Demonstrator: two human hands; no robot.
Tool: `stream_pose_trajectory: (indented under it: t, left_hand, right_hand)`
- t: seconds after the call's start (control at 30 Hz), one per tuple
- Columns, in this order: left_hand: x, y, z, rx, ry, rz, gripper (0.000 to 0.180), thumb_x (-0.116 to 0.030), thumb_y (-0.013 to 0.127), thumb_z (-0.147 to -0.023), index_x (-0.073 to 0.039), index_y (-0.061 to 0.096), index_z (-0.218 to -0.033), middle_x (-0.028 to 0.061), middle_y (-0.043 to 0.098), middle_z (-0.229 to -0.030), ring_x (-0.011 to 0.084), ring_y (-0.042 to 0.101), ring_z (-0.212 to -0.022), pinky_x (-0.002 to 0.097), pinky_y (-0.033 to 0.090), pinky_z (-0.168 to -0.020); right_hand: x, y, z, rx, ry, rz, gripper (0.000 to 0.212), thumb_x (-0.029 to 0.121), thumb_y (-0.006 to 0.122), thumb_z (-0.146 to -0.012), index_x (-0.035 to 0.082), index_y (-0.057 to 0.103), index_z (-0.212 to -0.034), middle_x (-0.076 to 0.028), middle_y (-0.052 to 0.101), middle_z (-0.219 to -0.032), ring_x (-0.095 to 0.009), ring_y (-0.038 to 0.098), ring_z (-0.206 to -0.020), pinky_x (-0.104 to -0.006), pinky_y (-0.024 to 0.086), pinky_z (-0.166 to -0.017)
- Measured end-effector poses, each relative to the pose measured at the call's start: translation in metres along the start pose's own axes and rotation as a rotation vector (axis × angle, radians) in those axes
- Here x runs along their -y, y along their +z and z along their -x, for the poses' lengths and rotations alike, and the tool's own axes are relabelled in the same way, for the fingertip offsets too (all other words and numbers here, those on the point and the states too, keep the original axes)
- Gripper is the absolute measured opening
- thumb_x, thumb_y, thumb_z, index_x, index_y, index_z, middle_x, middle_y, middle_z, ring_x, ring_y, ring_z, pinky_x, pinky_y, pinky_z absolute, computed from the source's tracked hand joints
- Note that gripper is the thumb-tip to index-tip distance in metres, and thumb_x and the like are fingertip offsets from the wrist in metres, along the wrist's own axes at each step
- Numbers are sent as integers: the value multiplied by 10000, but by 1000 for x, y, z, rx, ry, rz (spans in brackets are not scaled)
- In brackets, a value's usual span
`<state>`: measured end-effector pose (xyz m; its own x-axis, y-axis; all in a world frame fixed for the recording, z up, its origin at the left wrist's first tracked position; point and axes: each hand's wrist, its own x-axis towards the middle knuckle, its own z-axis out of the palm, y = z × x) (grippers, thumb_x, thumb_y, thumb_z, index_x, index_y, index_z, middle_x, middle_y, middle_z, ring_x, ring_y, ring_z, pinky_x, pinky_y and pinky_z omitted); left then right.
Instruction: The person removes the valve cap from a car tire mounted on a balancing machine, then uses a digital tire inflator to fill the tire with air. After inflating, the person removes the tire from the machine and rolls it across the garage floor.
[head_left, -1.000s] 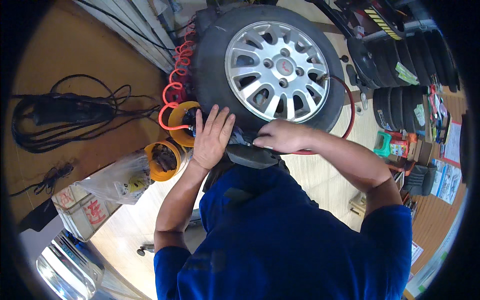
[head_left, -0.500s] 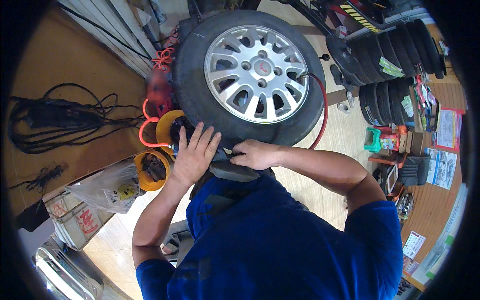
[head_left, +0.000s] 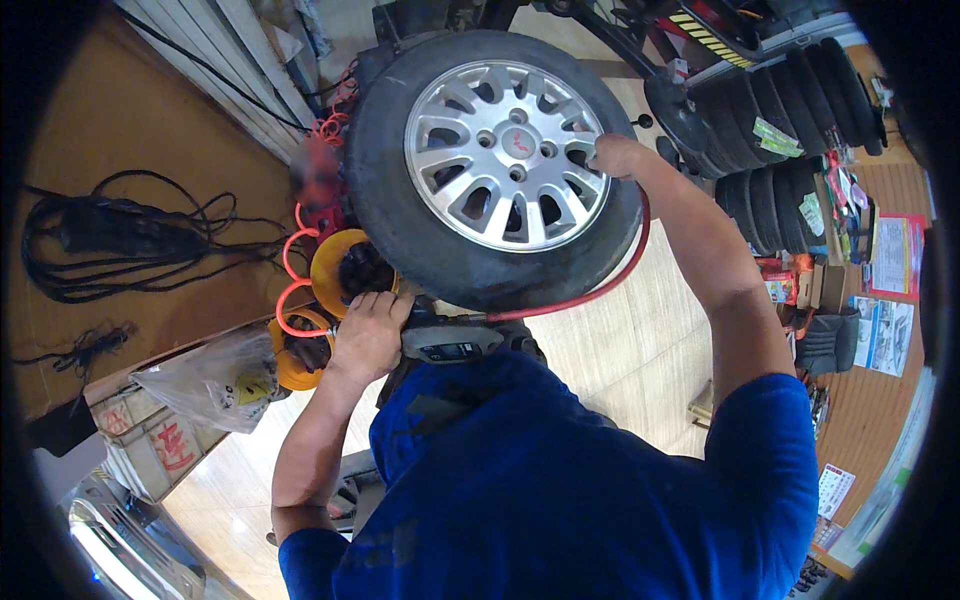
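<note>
A black tire on a silver multi-spoke alloy wheel lies in front of me. My left hand wraps around the handle of a grey tire inflator gun, held just below the tire's near edge; its small display faces up. From the gun, a red hose curves along the tire's right side to the rim. There my right hand is closed around the hose's end, near the rim edge. Its fingers hide the end fitting and the valve. An orange coiled air hose reaches the gun beside my left hand.
Two yellow buckets with dark contents stand left of the tire. Black cable lies coiled farther left. A plastic bag rests by a white box. Stacked tires stand at the far right, near a lift arm.
My right hand has moved from beside the inflator gun up and right to the hose's end at the rim. My left hand has shifted down, and the gun's display now shows.
</note>
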<state>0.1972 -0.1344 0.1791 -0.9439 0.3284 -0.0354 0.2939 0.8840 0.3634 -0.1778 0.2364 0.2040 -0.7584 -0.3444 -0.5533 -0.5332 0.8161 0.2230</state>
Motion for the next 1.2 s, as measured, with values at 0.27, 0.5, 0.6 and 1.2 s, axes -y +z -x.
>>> stream_pose_trajectory:
  t: [0.27, 0.5, 0.6, 1.2]
  left_hand:
    - [-6, 13, -3, -37, -59, 66, 526, -65, 675, -768, -61, 611, -1290, 158, 635, -1061, 354, 638, -1055, 449, 497, -993]
    - [1, 15, -10, -22, -93, 113, 559, -64, 685, -761, -65, 589, -1311, 159, 635, -1078, 358, 631, -1086, 455, 489, -1001]
    - [7, 17, -11, -6, -104, 142, 567, -63, 692, -759, -66, 582, -1316, 161, 632, -1084, 362, 628, -1092, 460, 483, -1009]
    - [22, -2, -41, 198, -233, 401, 521, -14, 668, -790, 0, 578, -1303, 268, 644, -1227, 452, 598, -1207, 492, 470, -1071]
  right_hand:
    - [-32, 7, -24, -3, -78, 130, 189, 50, 674, -837, -41, 772, -969, -269, 745, -1073, -387, 736, -1024, -462, 584, -892]
    - [-56, 5, -34, 51, -31, 89, 374, 299, 732, -904, -65, 733, -991, -274, 715, -1069, -440, 696, -1018, -496, 551, -901]
    - [-64, 21, -43, 24, -69, 75, 403, 327, 706, -914, -67, 744, -989, -271, 719, -1052, -448, 696, -995, -502, 548, -905]
    - [-34, 35, -66, 115, 86, 163, 267, 77, 649, -849, -29, 765, -1064, -254, 733, -1157, -382, 737, -1065, -454, 599, -904]
